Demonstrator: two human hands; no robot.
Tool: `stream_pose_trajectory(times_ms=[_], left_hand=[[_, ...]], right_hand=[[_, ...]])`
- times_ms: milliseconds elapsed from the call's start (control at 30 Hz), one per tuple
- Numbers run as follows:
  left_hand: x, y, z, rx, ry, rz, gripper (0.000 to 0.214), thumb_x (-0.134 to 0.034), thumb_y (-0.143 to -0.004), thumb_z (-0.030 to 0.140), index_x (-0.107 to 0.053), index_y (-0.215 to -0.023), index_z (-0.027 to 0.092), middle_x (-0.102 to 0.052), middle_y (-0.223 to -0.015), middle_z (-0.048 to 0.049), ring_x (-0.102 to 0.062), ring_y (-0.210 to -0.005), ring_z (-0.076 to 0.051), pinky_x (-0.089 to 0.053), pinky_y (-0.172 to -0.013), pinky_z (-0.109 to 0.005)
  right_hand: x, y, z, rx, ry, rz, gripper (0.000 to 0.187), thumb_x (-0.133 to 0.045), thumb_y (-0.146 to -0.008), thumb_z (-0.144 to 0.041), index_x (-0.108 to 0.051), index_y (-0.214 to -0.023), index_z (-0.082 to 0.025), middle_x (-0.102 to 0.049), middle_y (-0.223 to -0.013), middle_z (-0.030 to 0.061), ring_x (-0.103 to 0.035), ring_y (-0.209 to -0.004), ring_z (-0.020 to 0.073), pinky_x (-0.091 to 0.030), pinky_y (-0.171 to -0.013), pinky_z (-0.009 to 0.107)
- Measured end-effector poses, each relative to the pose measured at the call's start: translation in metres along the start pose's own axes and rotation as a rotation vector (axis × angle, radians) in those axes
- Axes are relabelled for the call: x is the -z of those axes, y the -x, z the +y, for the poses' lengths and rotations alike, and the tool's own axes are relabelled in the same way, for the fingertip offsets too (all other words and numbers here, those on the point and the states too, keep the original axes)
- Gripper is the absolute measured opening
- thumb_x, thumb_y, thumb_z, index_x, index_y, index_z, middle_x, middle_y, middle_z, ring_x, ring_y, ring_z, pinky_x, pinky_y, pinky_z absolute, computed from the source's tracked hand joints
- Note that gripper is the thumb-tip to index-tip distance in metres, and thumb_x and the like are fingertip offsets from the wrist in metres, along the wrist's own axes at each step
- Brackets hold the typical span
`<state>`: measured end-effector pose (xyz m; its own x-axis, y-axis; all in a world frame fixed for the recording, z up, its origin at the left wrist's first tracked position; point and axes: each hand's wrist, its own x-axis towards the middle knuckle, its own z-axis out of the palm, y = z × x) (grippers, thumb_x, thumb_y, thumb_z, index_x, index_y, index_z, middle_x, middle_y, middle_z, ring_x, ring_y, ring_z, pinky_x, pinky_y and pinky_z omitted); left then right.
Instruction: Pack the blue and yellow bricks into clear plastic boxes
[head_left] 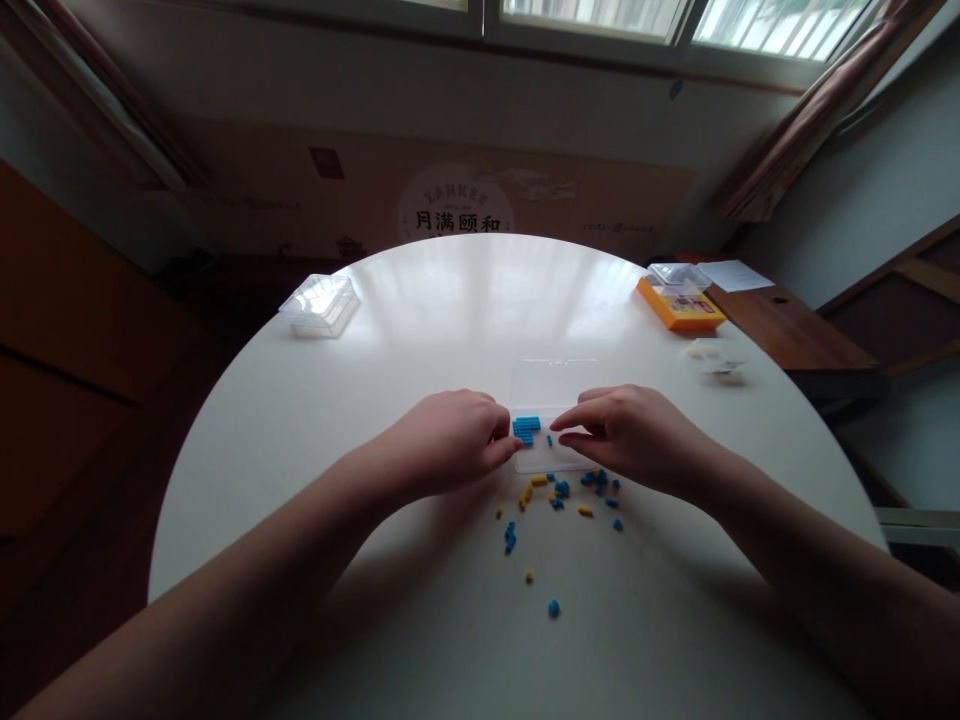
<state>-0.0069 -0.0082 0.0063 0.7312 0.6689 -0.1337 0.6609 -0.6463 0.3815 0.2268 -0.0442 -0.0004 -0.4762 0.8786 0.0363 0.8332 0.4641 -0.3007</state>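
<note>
in the head view, two bare hands work over an open clear case (544, 463) near the middle of a white round table (262, 430). the left hand (465, 440) is curled at the case's left side, its thumb and fingertips right by a blue block (527, 430) of studded bricks that sits inside — whether it grips the block or only steadies it, i cannot tell. the right hand (611, 430) reaches in from the other side, thumb and forefinger parted with nothing seen between them, and a small blue piece (550, 440) lies just beside those tips. loose blue and yellow pieces (562, 489) are scattered on the near side of the case, a few well apart from the rest. the step in hand looks like handling small pieces within the case, one at a time. to take up the lone piece would, i judge, call for a light fingertip pinch — too broad a grasp could nudge it or the block. an orange box (686, 310) stands at the table's far right and a clear box (326, 310) at its far left.
</note>
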Motion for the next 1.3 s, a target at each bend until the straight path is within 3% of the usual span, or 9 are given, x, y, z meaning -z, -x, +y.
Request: stream_pose_trajectory(times_ms=[300,933,1300], left_hand=[[0.001,0.000,0.002,0.006,-0.003,-0.007,0.034,-0.046,-0.089,0.044,-0.067,-0.078,0.020,-0.067,-0.078,-0.0044,-0.057,-0.067,-0.017,-0.037,-0.054,-0.027],[0.000,-0.001,0.003,-0.003,-0.040,-0.008,0.029,-0.046,-0.088,0.041,-0.066,-0.078,0.021,-0.065,-0.079,-0.0025,-0.056,-0.069,-0.017,-0.038,-0.056,-0.027],[-0.003,-0.001,0.001,-0.022,-0.044,0.014,0.029,-0.047,-0.088,0.041,-0.066,-0.078,0.021,-0.065,-0.077,-0.0021,-0.056,-0.067,-0.017,-0.038,-0.056,-0.027]], right_hand=[[0.000,0.002,0.000,0.054,0.016,-0.061,0.018,-0.058,-0.088,-0.032,-0.074,-0.094,-0.033,-0.064,-0.077,-0.0031,-0.053,-0.064,0.0038,-0.030,-0.057,0.017],[-0.007,-0.001,0.000,0.140,0.031,-0.002,0.017,-0.057,-0.089,-0.030,-0.073,-0.093,-0.032,-0.062,-0.073,-0.0043,-0.049,-0.061,0.0013,-0.027,-0.057,0.015],[-0.011,-0.003,-0.004,0.115,0.058,0.014,0.023,-0.055,-0.090,-0.034,-0.070,-0.106,-0.038,-0.063,-0.077,-0.0046,-0.051,-0.063,0.0021,-0.028,-0.057,0.015]])
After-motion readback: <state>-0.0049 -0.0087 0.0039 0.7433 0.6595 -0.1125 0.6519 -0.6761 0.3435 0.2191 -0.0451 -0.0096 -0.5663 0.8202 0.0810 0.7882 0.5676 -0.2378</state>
